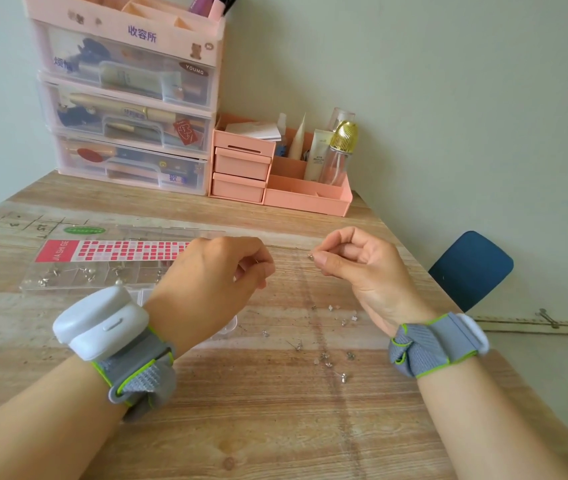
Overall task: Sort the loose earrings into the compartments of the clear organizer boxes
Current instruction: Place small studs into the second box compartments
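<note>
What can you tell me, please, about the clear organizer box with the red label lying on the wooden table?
The flat, clear plastic organizer box with the red-and-pink label lies on the wooden table, left of centre. A green oval sticker sits near its far edge. Its near compartments hold small silvery earrings. The left hand hides its right end; whether they touch is unclear.

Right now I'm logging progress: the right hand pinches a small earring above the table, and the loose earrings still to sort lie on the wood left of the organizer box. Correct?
Not quite. In the head view the loose earrings lie right of the organizer box, not left. The right hand does pinch a small earring above the table.
</note>
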